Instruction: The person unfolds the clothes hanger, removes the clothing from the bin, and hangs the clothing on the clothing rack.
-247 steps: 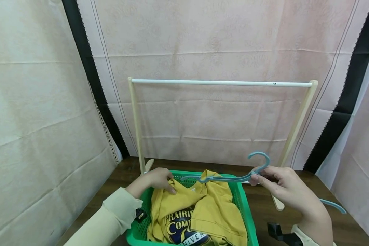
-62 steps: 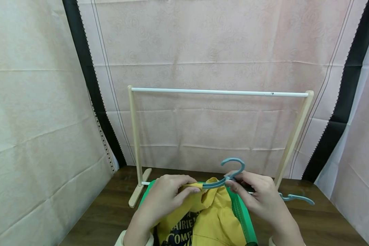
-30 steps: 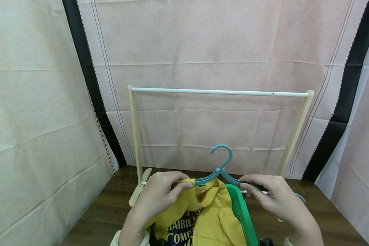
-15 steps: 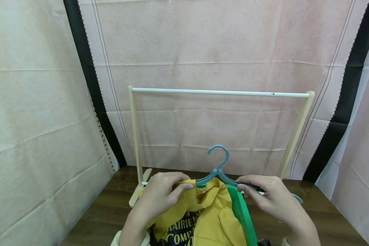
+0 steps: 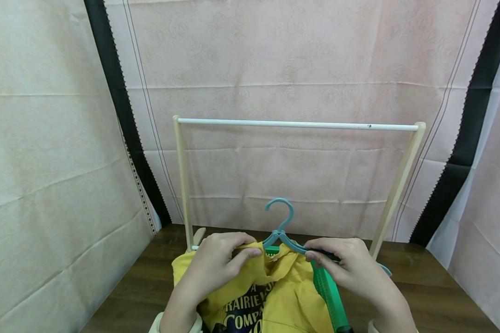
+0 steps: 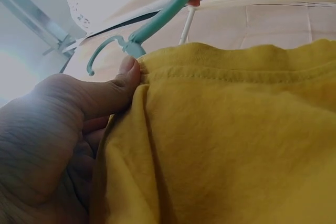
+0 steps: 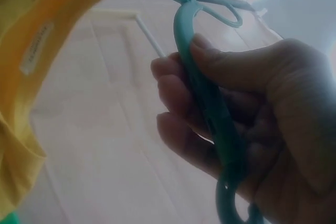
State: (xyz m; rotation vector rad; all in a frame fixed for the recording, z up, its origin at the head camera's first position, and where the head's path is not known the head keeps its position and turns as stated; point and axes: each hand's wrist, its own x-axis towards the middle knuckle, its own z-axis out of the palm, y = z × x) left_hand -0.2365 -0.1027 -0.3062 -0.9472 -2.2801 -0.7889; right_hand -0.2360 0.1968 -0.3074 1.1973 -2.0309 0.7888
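Note:
A yellow T-shirt (image 5: 296,291) with dark printed lettering lies bunched over the green basket (image 5: 331,300). My left hand (image 5: 222,261) pinches the shirt's neckline between thumb and fingers, on the left side of the collar. From the neck opening rises a blue clothes hanger (image 5: 279,236), hook up, its left arm hidden inside the shirt. My right hand (image 5: 352,263) grips the hanger's right arm, which stays outside the cloth. In the right wrist view, thumb and fingers curl round that hanger arm (image 7: 212,106), and a white label (image 7: 37,48) shows inside the collar.
Behind the basket stands a rack with a white crossbar (image 5: 296,124) and cream posts (image 5: 184,185). A blue piece (image 5: 385,269), perhaps another hanger, shows past my right hand on the brown wooden table (image 5: 433,300). Pale cloth walls (image 5: 300,55) surround it.
Earlier the hanger was outside the shirt. Over the last second my right hand has pushed it left, deeper into the neck. The shirt's left side now bulges out past my left hand.

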